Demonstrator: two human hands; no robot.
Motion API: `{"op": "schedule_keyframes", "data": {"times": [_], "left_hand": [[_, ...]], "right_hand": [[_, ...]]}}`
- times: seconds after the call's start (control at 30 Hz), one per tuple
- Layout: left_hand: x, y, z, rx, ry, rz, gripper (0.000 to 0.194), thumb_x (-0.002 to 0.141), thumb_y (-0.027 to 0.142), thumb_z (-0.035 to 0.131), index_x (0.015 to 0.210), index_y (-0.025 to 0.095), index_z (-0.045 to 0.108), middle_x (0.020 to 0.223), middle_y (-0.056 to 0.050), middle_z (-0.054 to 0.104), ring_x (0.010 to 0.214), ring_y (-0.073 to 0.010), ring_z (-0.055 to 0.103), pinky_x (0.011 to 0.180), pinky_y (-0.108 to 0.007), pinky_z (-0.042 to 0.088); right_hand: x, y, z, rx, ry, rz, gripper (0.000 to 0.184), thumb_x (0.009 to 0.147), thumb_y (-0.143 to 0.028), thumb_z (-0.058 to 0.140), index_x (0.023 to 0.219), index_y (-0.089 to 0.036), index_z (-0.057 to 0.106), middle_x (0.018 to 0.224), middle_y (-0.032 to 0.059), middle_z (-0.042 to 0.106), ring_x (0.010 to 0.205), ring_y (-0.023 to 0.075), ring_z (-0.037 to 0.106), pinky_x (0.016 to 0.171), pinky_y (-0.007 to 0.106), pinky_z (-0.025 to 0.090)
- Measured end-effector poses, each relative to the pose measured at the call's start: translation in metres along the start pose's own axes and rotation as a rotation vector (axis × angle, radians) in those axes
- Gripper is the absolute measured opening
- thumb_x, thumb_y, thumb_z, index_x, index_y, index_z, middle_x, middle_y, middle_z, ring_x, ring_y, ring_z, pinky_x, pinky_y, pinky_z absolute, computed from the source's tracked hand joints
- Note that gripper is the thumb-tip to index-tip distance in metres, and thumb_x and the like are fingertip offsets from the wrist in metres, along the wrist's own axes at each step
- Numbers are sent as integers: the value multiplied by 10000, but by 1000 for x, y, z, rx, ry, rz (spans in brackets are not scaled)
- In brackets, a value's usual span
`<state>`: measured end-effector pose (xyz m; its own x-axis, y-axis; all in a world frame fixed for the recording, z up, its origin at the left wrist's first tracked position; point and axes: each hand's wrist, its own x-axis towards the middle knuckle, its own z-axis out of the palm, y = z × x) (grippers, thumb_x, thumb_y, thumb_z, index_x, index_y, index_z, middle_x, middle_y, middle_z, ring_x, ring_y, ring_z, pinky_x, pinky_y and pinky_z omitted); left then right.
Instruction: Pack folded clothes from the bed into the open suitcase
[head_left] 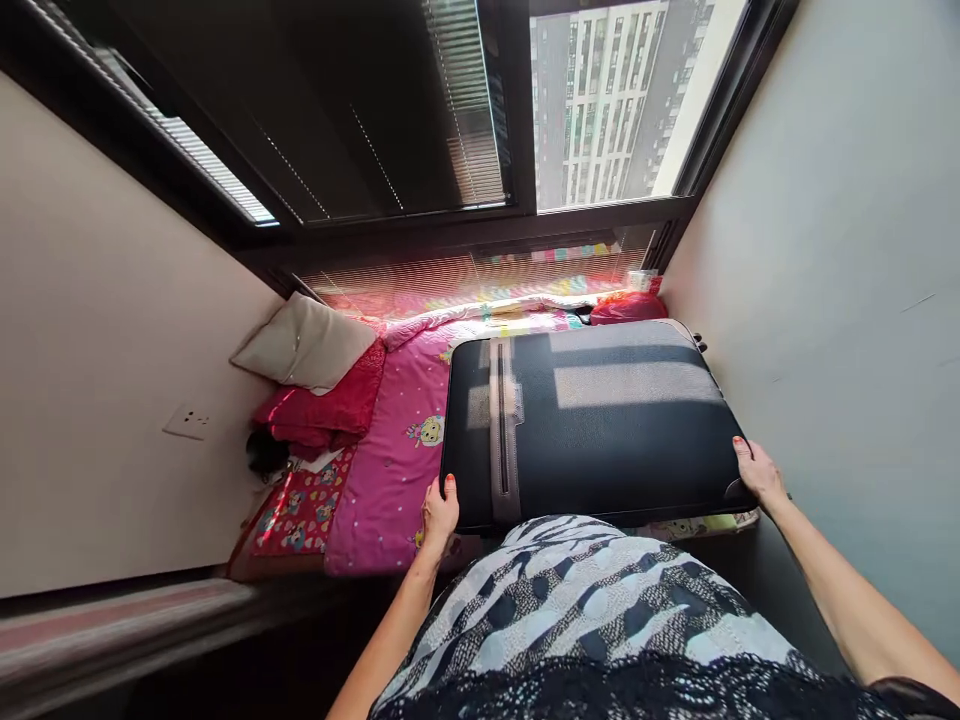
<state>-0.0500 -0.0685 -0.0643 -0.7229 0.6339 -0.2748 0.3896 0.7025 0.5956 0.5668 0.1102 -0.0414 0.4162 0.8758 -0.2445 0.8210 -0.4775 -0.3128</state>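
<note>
A large black suitcase [615,440] with a brown zipped strip lies flat in front of my body, over the window-side bedding. My left hand [441,508] grips its near left corner, thumb on top and fingers out of sight at the side. At the near right corner, my right hand [759,472] holds the edge the same way, its thumb over the top face. Beneath the case, to its left, shows a pink quilt [390,480] with cartoon figures. Bands of sunlight cross the suitcase's far half.
Left of the case, a beige cushion [304,345] rests on folded red fabric [322,410]. A red bundle [628,308] lies at the far right by the window [600,110]. Walls close in on both sides; a socket [187,422] is on the left one.
</note>
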Motion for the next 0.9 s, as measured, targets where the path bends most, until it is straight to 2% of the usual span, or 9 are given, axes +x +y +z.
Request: {"op": "schedule_keyframes", "data": {"times": [0.07,0.17,0.37,0.5,0.6,0.67,0.73,0.8,0.9], "left_hand": [[-1,4,4,4,45,-36,449,1095,332,468,1381,67,690,1370,-308,727,1356,-421,697,1146,-560,530],[-8,1,13,11,116,-42,482,1090,313,446,1439,42,638,1425,-325,693,1424,-424,652,1173,-563,516],[-26,-32,26,-30,154,-49,480,1059,332,407,1467,164,594,1522,-246,649,1466,-359,630,1214,-500,515],[-21,-59,9,-63,77,35,418,1002,365,429,1340,215,625,1436,-201,701,1427,-343,653,1213,-509,520],[5,-65,-19,-84,-46,135,332,946,406,469,1170,246,655,1248,-151,766,1260,-346,732,1149,-522,567],[39,-47,-36,-58,-35,187,279,934,396,458,1063,251,659,1149,-142,766,1185,-348,740,1129,-529,573],[82,-7,-44,16,55,200,226,935,357,462,998,248,649,1118,-153,745,1168,-356,724,1127,-531,562],[127,54,-39,90,117,219,218,962,292,441,968,237,651,1104,-163,726,1163,-350,711,1113,-513,558],[183,157,-14,202,123,311,252,1021,219,440,1003,207,692,1148,-168,725,1209,-325,686,1118,-464,539]], "right_hand": [[-4,0,8,44,-45,36,790,1061,-608,291,1519,-64,635,1338,312,719,1252,452,695,1071,580,534],[-13,0,15,88,-6,55,843,1047,-620,299,1576,-23,572,1426,337,672,1311,481,661,1113,613,505],[-8,17,22,128,12,74,860,953,-682,333,1501,-91,631,1391,307,702,1303,518,677,1129,660,510],[12,30,15,144,-85,80,692,854,-816,368,1257,-369,709,1129,185,793,1268,541,698,1106,666,535],[36,14,0,136,-92,53,605,868,-779,329,1188,-443,717,1218,170,788,1325,472,688,1097,594,560],[57,-17,-13,111,-17,9,634,902,-709,330,1313,-408,708,1363,199,745,1379,420,664,1121,555,548],[83,-64,-26,56,64,-73,672,938,-615,365,1437,-294,680,1426,249,706,1417,405,636,1182,553,503],[110,-124,-36,0,94,-182,611,977,-467,395,1441,-205,694,1426,248,710,1418,369,631,1219,513,471],[145,-226,-37,-86,22,-345,556,1052,-391,408,1444,-127,701,1456,238,702,1375,325,640,1205,433,461]]}}
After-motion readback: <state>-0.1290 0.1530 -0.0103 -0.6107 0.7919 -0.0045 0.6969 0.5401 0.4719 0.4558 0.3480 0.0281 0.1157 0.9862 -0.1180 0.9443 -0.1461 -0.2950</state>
